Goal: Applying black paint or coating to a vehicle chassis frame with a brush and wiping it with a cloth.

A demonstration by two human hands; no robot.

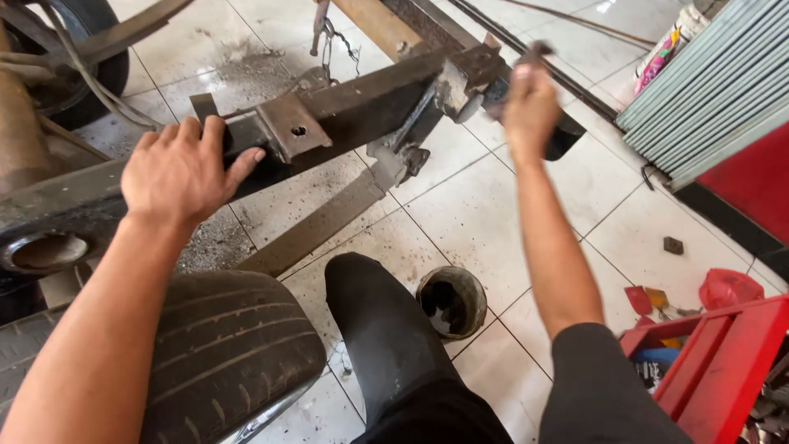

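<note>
My left hand lies flat on a dark, rusty steel frame beam that runs from lower left to upper right, beside a bolted plate with a hole. Raised near the beam's far end is my right hand, blurred and closed around a dark tool handle; the tool's head is too blurred to make out. A flat steel bar slopes down from the beam to the white tiled floor.
A worn tyre lies at lower left, with my knee in black trousers next to it. A small dirty round can stands on the tiles. Right side: a red tool cart, a red bag, grey shutter slats.
</note>
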